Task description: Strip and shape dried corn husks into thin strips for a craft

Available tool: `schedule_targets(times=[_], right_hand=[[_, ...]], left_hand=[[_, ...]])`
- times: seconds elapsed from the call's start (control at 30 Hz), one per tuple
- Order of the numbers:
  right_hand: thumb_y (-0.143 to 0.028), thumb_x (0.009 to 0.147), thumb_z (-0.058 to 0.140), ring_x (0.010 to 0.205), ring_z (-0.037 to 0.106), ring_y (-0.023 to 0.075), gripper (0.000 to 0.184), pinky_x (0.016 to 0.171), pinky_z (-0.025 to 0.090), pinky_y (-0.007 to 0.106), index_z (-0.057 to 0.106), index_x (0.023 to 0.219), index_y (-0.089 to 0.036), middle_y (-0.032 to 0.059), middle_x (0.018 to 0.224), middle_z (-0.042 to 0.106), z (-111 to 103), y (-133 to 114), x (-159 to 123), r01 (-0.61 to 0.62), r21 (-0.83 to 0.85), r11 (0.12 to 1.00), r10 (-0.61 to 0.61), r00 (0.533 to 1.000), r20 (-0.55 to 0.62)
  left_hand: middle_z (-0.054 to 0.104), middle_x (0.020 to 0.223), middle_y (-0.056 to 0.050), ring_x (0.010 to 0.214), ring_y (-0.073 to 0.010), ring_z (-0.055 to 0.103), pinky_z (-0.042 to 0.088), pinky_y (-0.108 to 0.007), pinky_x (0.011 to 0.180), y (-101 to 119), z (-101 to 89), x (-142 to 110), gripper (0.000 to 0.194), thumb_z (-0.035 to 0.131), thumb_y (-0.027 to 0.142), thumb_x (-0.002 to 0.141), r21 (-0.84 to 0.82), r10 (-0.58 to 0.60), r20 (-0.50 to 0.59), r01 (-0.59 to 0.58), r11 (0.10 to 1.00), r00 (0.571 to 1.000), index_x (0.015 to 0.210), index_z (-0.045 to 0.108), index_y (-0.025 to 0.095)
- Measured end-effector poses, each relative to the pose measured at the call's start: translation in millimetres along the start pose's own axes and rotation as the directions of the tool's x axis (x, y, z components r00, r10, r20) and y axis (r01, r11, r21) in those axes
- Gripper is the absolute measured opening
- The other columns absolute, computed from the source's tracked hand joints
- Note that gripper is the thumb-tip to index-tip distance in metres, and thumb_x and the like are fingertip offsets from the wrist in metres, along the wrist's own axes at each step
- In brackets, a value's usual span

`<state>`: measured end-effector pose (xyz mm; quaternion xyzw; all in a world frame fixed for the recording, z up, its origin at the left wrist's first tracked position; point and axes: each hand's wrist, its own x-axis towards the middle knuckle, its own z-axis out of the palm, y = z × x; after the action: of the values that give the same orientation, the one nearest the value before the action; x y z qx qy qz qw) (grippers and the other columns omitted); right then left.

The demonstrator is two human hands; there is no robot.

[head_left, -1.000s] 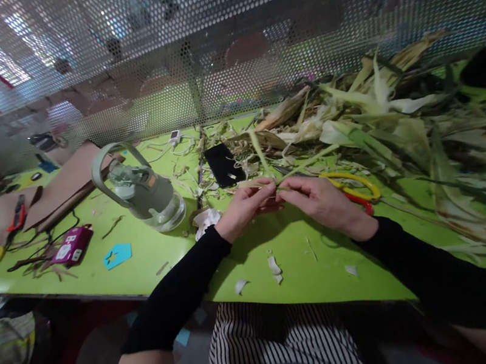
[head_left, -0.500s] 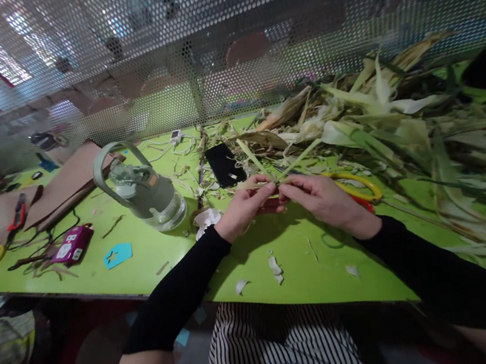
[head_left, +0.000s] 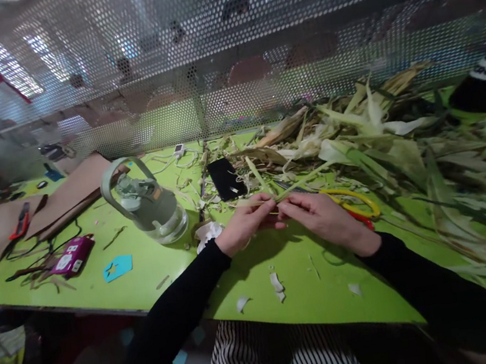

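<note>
My left hand point(head_left: 249, 221) and my right hand point(head_left: 315, 216) meet above the green table, fingertips nearly touching. Both pinch pale green corn husk strips point(head_left: 260, 176), whose free ends stick up and out past my fingers. The exact join of the strips is hidden between the fingertips. Right behind my hands lies a black phone point(head_left: 226, 178). Yellow-and-red scissors point(head_left: 361, 203) rest beside my right hand, partly covered by it. Crumpled white tissue point(head_left: 208, 234) sits by my left wrist.
A large heap of corn husks point(head_left: 376, 124) spreads over the right side. To the left stand a clear bottle with a green handle point(head_left: 150, 212), a purple box point(head_left: 71, 256) and a blue paper tag point(head_left: 118, 267). A perforated metal screen point(head_left: 223, 56) rises behind the table point(head_left: 262, 302).
The view has tilted up slightly, so things appear lower in the picture. My hands keep their pinch on the husk strips, with only slight finger movement.
</note>
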<state>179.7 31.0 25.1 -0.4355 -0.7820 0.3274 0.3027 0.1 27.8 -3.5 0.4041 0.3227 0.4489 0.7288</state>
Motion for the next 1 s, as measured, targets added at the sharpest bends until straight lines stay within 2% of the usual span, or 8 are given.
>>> schedule_targets(times=[0.2,0.37,0.5,0.7,0.87,1.0], right_hand=[[-0.044,0.091,0.052,0.062,0.052,0.0169,0.033,0.058,0.039,0.03,0.062,0.07,-0.021,0.0022,0.068,0.062,-3,-3,0,-0.025,0.076,0.997,0.028,0.999,-0.037],[-0.043,0.091,0.051,0.058,0.044,0.0152,0.031,0.054,0.034,0.03,0.057,0.068,-0.022,-0.0008,0.063,0.049,-3,-7,-2,-0.038,0.094,0.995,0.045,0.996,-0.078],[-0.041,0.092,0.05,0.056,0.041,0.0143,0.033,0.053,0.031,0.029,0.05,0.065,-0.023,-0.0021,0.061,0.044,0,-7,-4,0.007,0.029,1.0,-0.005,0.999,-0.048],[-0.036,0.093,0.048,0.051,0.036,0.0125,0.032,0.052,0.028,0.028,0.044,0.064,-0.023,-0.0038,0.056,0.04,5,-7,-8,0.113,-0.114,0.987,-0.114,0.993,-0.005],[-0.032,0.094,0.046,0.049,0.036,0.0115,0.029,0.052,0.027,0.027,0.044,0.066,-0.023,-0.0046,0.055,0.041,10,-4,-7,0.187,-0.187,0.964,-0.188,0.982,0.014],[-0.032,0.095,0.045,0.049,0.037,0.0113,0.031,0.052,0.027,0.027,0.043,0.065,-0.023,-0.0042,0.055,0.043,12,-6,-7,0.203,-0.18,0.962,-0.199,0.979,0.04]], left_hand=[[0.071,0.084,-0.002,0.081,-0.0148,0.071,0.057,-0.036,0.084,0,-0.1,1,0.042,0.086,0.041,0.071,0.001,0.022,-0.022,-0.022,1.0,1.0,0.091,0.059,0.016],[0.069,0.082,-0.001,0.083,-0.0164,0.071,0.055,-0.034,0.081,2,0.1,1,0.048,0.09,0.042,0.062,0.035,0.091,-0.025,-0.09,0.995,0.996,0.087,0.06,0.015],[0.067,0.076,0.0,0.069,-0.0119,0.066,0.053,-0.029,0.072,-3,0.7,4,0.051,0.089,0.049,0.061,0.116,0.152,-0.073,-0.143,0.983,0.986,0.086,0.062,0.015],[0.061,0.071,0.002,0.065,-0.0083,0.058,0.05,-0.024,0.066,-7,6.1,2,0.043,0.086,0.046,0.066,0.191,0.258,-0.124,-0.232,0.954,0.958,0.08,0.062,0.014],[0.061,0.069,0.002,0.065,-0.0091,0.057,0.05,-0.025,0.067,-6,5.8,2,0.039,0.086,0.039,0.067,0.172,0.187,-0.167,-0.158,0.972,0.968,0.079,0.06,0.013],[0.06,0.07,0.002,0.063,-0.0084,0.056,0.05,-0.025,0.065,-4,5.7,4,0.036,0.085,0.036,0.066,0.123,0.147,-0.156,-0.128,0.984,0.977,0.081,0.062,0.013]])
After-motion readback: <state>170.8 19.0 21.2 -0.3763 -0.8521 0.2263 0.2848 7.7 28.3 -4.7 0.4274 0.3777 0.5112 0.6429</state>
